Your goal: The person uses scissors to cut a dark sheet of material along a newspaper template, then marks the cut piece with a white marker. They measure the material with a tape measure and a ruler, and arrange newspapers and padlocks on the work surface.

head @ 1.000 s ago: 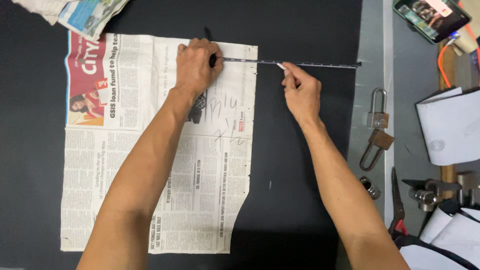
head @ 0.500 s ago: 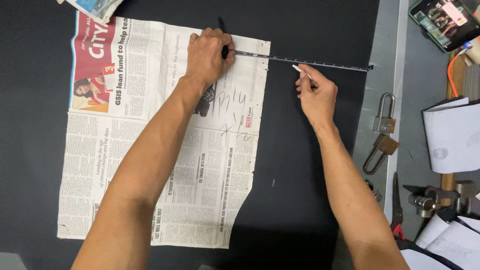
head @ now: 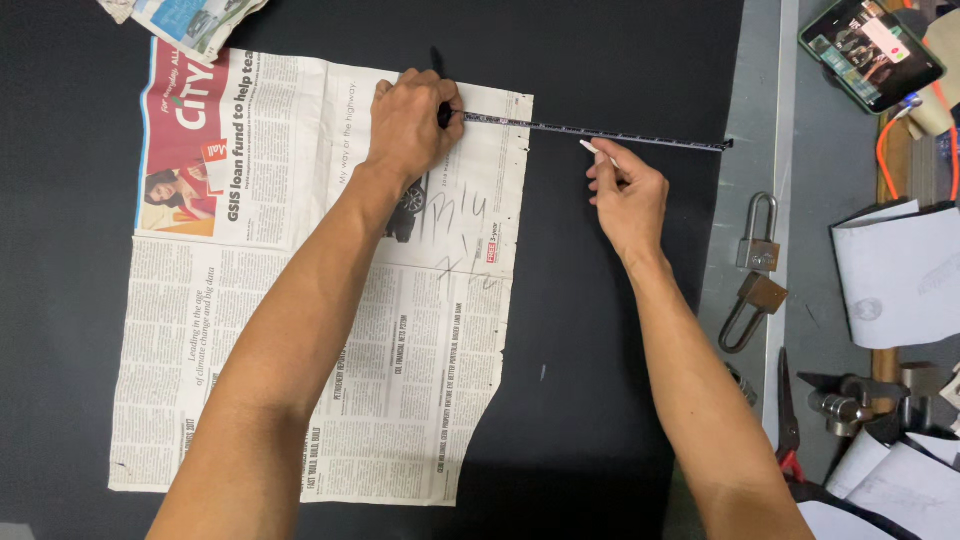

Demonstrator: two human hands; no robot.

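Two hands work a tape [head: 600, 131] stretched across the far edge of the newspaper [head: 300, 330] onto black cloth [head: 620, 400]: left hand [head: 412, 125] clenched on its end, right hand [head: 630, 190] pinching a white chalk [head: 598, 152]. Thin and floppy, the tape handles best pinned at its ends. Since earlier, the right hand has dropped nearer, off the tape.

Bright, even overhead light; sharp focus, faint shadows.

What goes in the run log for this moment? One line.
left hand: pins thin black measuring tape on newspaper sheet | right hand: holds small white chalk piece over black cloth
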